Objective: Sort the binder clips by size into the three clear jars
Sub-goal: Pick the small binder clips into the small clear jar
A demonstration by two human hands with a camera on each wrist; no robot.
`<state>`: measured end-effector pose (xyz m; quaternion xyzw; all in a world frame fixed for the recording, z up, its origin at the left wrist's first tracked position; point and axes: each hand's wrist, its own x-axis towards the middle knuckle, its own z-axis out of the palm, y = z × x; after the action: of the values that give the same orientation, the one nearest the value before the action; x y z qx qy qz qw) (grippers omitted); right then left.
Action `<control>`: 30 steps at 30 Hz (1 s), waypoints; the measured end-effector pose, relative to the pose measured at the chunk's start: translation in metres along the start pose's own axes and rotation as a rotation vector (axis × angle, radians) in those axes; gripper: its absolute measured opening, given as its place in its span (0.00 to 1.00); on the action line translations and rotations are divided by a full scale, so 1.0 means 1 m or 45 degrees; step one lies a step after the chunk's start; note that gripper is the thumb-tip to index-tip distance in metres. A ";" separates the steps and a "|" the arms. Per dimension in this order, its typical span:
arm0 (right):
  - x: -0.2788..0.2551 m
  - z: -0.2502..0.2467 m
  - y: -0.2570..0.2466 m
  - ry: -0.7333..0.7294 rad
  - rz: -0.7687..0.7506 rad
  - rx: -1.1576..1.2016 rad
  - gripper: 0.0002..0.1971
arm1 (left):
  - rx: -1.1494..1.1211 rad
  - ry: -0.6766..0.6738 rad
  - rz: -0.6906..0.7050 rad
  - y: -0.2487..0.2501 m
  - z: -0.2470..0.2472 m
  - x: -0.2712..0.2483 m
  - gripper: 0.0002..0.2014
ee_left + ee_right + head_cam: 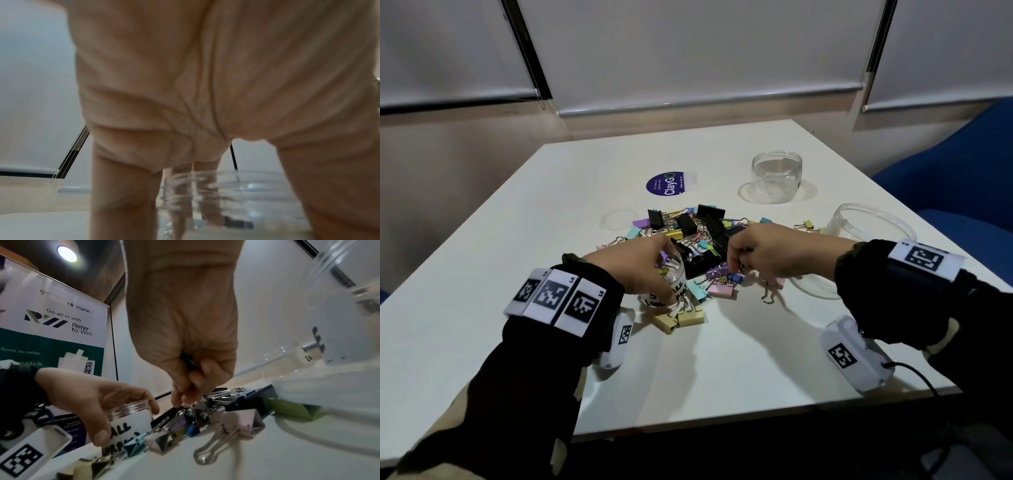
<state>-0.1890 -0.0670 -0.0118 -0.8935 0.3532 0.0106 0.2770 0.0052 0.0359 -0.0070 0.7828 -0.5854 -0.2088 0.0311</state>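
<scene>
the left hand (640, 263) wraps its grip round the small labelled jar (671, 281), upright at the pile of binder clips (688, 233) mid-desk (551, 342); the right hand (767, 253) pinches a little clip's wire handle at the pile's near edge; it should probably lift that clip free of tangled neighbours, keep the jar steady, then drop it in

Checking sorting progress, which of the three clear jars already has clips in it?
The labelled jar gripped by the left hand; the other two look empty.
</scene>
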 end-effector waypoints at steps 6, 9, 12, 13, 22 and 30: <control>0.004 0.005 -0.009 0.098 -0.124 -0.606 0.15 | 0.003 -0.003 -0.005 0.000 0.000 0.001 0.35; 0.006 0.006 -0.011 0.115 -0.145 -0.675 0.17 | 0.009 0.003 -0.004 -0.001 0.000 0.001 0.36; 0.008 0.007 -0.010 0.163 -0.208 -0.732 0.16 | 0.015 0.010 -0.003 -0.002 0.000 0.002 0.37; 0.008 0.008 -0.010 0.173 -0.224 -0.750 0.17 | 0.010 0.011 -0.006 -0.002 0.000 0.002 0.37; 0.008 0.005 -0.012 0.085 -0.182 -0.740 0.07 | -0.038 0.028 -0.003 -0.006 0.000 0.001 0.43; 0.026 -0.015 -0.064 0.191 -0.253 -0.332 0.12 | -0.004 0.090 -0.016 -0.003 -0.001 0.002 0.37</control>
<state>-0.1315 -0.0525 0.0266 -0.9507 0.2784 -0.0378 0.1311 0.0085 0.0351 -0.0078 0.7932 -0.5788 -0.1821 0.0518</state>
